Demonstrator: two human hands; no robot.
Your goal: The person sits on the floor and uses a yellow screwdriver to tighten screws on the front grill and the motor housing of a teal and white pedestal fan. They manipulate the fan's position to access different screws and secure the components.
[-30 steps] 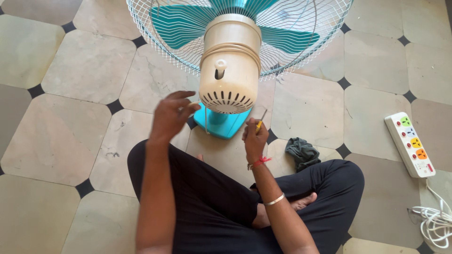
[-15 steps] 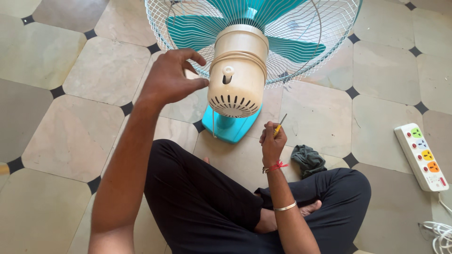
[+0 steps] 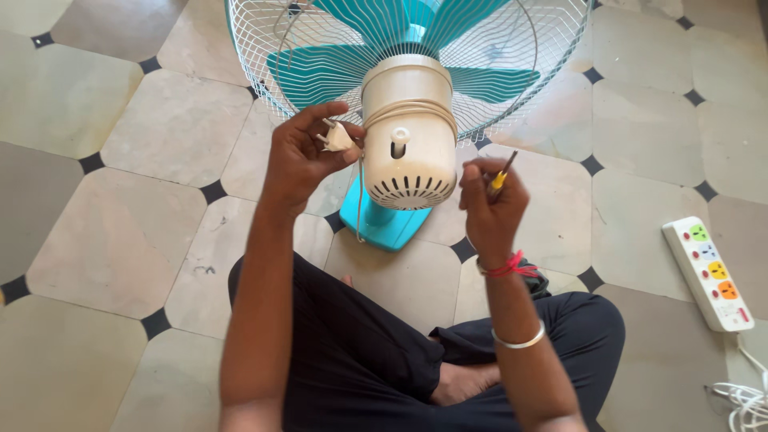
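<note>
Meanwhile left fingers (image 3: 316,128) pinch plug (image 3: 336,138); right fingers (image 3: 476,172) grip screwdriver (image 3: 501,176).

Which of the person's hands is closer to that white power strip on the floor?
Right. The right hand, holding a screwdriver, is nearer the power strip; the left hand is across the fan motor.

A person sits cross-legged on the tiled floor (image 3: 120,232) facing the back of a fan (image 3: 408,132) with teal blades and a cream motor housing. The left hand (image 3: 300,160) pinches a white plug (image 3: 338,138) beside the housing, its cord wound round the motor. The right hand (image 3: 490,204) grips a screwdriver (image 3: 502,174). A white power strip (image 3: 708,272) lies at the right.
</note>
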